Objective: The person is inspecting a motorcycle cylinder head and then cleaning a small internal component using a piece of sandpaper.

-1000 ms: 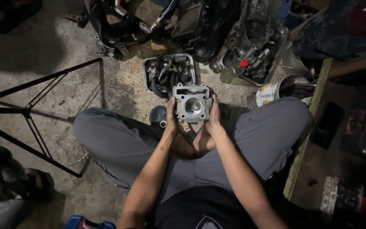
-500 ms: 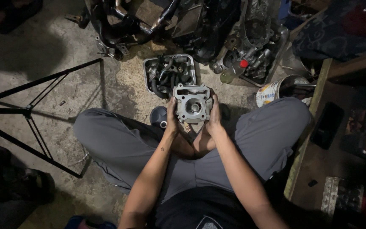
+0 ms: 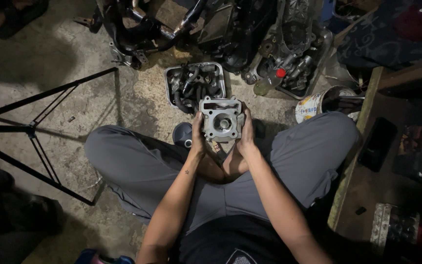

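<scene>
Rough concrete floor; L hand & R hand fingers clamp squarish cast-metal cylinder block.

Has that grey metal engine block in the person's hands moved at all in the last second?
No. The engine cylinder block stays held between the left hand and right hand, just below the metal parts tray on the floor, as before.

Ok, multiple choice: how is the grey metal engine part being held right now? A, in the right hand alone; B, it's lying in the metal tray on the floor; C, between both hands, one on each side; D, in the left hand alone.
C: the left hand and the right hand clasp opposite sides of the grey metal engine part, which is held above the lap, nearer than the metal tray.
</scene>
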